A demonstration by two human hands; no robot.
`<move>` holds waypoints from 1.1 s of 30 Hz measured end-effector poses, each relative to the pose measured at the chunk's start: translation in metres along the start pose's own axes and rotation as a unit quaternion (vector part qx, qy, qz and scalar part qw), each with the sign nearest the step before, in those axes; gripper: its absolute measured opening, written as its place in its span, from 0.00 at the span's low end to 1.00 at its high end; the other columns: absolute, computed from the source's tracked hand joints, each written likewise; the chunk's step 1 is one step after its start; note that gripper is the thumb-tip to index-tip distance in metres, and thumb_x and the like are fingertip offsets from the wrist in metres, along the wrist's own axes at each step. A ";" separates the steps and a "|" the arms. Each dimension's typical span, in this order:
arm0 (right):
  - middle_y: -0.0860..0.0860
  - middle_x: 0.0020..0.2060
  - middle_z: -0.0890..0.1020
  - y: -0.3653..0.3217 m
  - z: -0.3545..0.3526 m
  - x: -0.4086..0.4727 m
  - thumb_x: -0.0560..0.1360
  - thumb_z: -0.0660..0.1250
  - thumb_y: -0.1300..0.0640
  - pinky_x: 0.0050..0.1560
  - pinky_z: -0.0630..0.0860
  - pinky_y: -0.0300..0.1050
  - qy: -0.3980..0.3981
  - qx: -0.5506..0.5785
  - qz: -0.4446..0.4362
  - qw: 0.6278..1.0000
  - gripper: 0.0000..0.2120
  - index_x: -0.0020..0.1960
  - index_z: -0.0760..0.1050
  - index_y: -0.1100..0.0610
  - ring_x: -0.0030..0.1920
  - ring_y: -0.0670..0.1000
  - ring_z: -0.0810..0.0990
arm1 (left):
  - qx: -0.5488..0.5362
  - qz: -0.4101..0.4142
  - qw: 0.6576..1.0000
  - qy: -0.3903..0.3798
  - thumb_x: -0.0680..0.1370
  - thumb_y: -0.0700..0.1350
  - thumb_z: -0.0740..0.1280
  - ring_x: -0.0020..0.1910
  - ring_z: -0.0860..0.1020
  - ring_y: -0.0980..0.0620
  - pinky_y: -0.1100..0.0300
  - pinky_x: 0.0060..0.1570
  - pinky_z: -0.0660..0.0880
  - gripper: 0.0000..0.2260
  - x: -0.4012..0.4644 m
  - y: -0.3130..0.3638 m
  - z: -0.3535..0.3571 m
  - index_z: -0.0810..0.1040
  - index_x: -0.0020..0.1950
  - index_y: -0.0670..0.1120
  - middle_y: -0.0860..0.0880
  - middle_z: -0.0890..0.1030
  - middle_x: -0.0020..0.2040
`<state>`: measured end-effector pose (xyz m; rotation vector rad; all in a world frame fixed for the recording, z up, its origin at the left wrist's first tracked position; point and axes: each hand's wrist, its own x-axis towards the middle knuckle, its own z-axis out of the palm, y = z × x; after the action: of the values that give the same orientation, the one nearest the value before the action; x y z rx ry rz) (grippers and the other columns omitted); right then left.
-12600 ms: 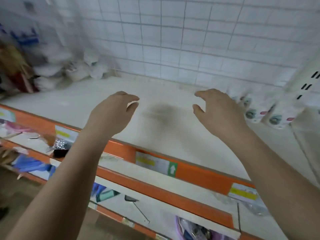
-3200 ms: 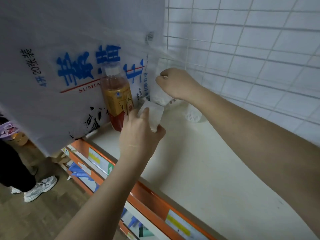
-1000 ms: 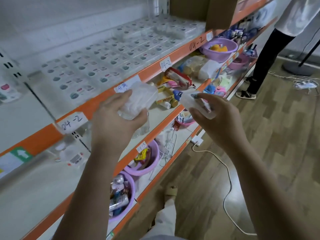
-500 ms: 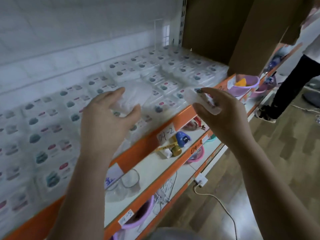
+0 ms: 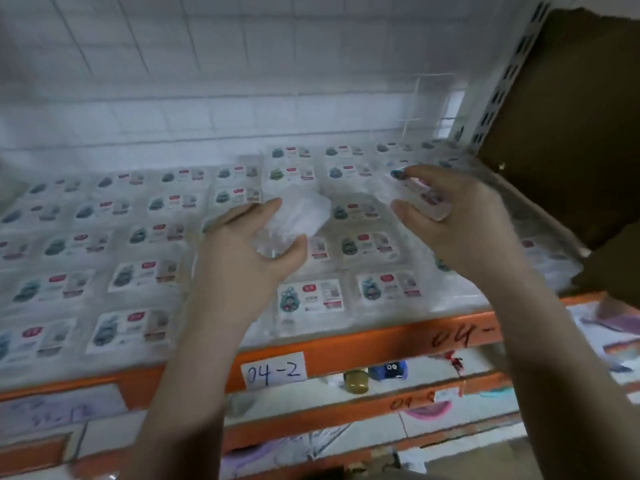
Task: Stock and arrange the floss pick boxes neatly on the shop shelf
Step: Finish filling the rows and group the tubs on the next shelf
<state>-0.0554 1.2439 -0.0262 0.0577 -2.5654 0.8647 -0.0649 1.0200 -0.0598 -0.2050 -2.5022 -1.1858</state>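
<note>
Floss pick boxes: laid flat in rows across the top shelf, label side up, long axes running left to right; far rows blurred.
Box in left hand: clear box held above the middle rows, tilted, long axis slanting from near left to far right; no label visible on it.
Box in right hand: second clear box, label partly visible, long axis slanting from far left to near right; print too blurred to read.
Left hand: fingers and thumb curled round its box.
Right hand: thumb and fingertips pinching its box by the edges.
Box labels: teal figure at left, red badge, small text block; wording unreadable.
Shelf writing: white tag on orange rail reading "04-2"; handwritten "04-" farther right; lower rail marks blurred.
Right side: brown cardboard standing against the shelf end.
</note>
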 end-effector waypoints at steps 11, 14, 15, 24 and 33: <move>0.42 0.59 0.74 0.025 0.000 0.020 0.69 0.71 0.49 0.48 0.62 0.18 -0.193 0.028 -0.105 0.975 0.26 0.65 0.70 0.44 0.51 0.36 0.69 | 0.104 -0.018 0.993 0.062 0.67 0.53 0.70 0.55 0.68 0.68 0.86 0.54 0.55 0.22 -0.020 0.017 0.012 0.79 0.59 0.46 0.51 0.79 0.58; 0.42 0.63 0.73 0.019 0.006 0.018 0.68 0.71 0.49 0.50 0.63 0.22 -0.230 0.015 -0.123 0.965 0.30 0.68 0.67 0.42 0.55 0.38 0.70 | 0.120 -0.019 0.991 0.057 0.68 0.52 0.72 0.56 0.71 0.64 0.85 0.55 0.56 0.20 -0.020 0.010 0.007 0.80 0.57 0.47 0.50 0.78 0.59; 0.42 0.64 0.72 0.017 0.007 0.018 0.68 0.71 0.49 0.53 0.65 0.26 -0.242 0.010 -0.125 0.962 0.31 0.69 0.65 0.42 0.58 0.40 0.70 | 0.122 -0.020 0.991 0.055 0.68 0.50 0.73 0.55 0.70 0.65 0.85 0.54 0.56 0.18 -0.020 0.008 0.006 0.80 0.57 0.47 0.51 0.78 0.58; 0.42 0.67 0.69 0.008 0.015 0.016 0.71 0.69 0.47 0.68 0.64 0.45 -0.310 -0.052 -0.132 0.940 0.34 0.72 0.57 0.40 0.66 0.45 0.67 | 0.126 0.001 0.991 -0.036 0.70 0.53 0.72 0.60 0.65 0.68 0.82 0.59 0.54 0.23 -0.030 -0.012 -0.008 0.75 0.63 0.51 0.54 0.72 0.64; 0.41 0.67 0.69 0.003 0.011 0.022 0.69 0.70 0.43 0.60 0.65 0.38 -0.308 -0.085 -0.147 0.936 0.34 0.71 0.59 0.39 0.65 0.43 0.67 | 0.136 0.020 0.988 -0.072 0.63 0.62 0.66 0.59 0.74 0.58 0.65 0.62 0.67 0.28 -0.017 -0.015 -0.013 0.78 0.60 0.52 0.53 0.76 0.61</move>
<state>-0.0808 1.2422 -0.0270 0.7499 -3.0738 0.5624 -0.0501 1.0013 -0.0694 -0.2759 -2.7385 -0.8275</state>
